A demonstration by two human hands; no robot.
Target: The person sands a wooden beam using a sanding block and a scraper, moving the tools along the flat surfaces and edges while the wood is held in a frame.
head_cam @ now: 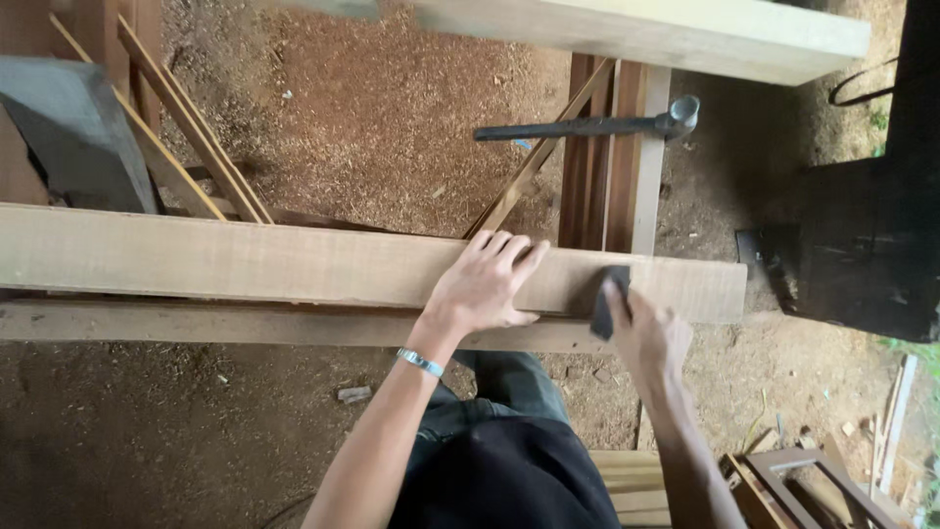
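Note:
A long pale wooden plank [245,260] lies across the view from left to right. My left hand [485,284] rests flat on its top face, fingers spread, a silver bracelet on the wrist. My right hand [648,338] holds a small dark sanding block [609,299] pressed against the plank's near edge, close to the plank's right end. A second, thinner board [196,323] runs just below the plank.
A metal hammer [597,124] lies on upright boards [612,167] behind the plank. Thin wooden strips [191,147] lean at the left. A dark block [862,250] stands at the right. Sawdust covers the ground; stacked wood pieces [783,485] sit at the lower right.

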